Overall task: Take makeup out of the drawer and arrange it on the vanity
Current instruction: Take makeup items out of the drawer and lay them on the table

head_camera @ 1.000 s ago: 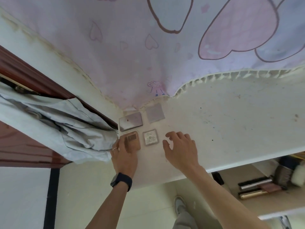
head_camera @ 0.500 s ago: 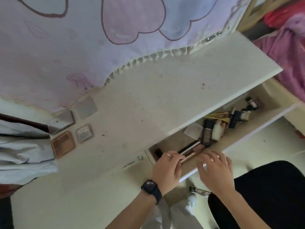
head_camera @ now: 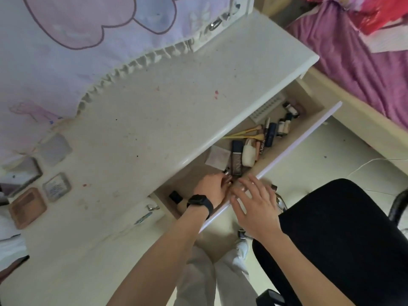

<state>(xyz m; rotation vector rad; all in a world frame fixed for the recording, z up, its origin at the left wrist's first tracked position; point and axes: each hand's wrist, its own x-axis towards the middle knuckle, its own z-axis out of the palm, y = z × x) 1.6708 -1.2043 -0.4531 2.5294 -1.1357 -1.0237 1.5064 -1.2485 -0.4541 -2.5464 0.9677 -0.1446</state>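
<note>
Reaching into drawer (head_camera: pixel 309 131), left hand (head_camera: pixel 212 191) fingers (head_camera: pixel 224 180) curled; right hand (head_camera: pixel 254 202) splayed.

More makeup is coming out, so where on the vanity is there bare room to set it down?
The vanity is bare across its middle and right end, from the cloth to the front edge. Crowded: the left corner, where four compacts lie.

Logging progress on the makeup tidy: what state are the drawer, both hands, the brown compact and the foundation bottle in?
drawer: pulled open, makeup inside.
left hand: inside the drawer; grip too blurred to tell.
right hand: open, fingers spread above the drawer front.
brown compact: lying flat on the vanity.
foundation bottle: capped, lying flat in the drawer.
</note>
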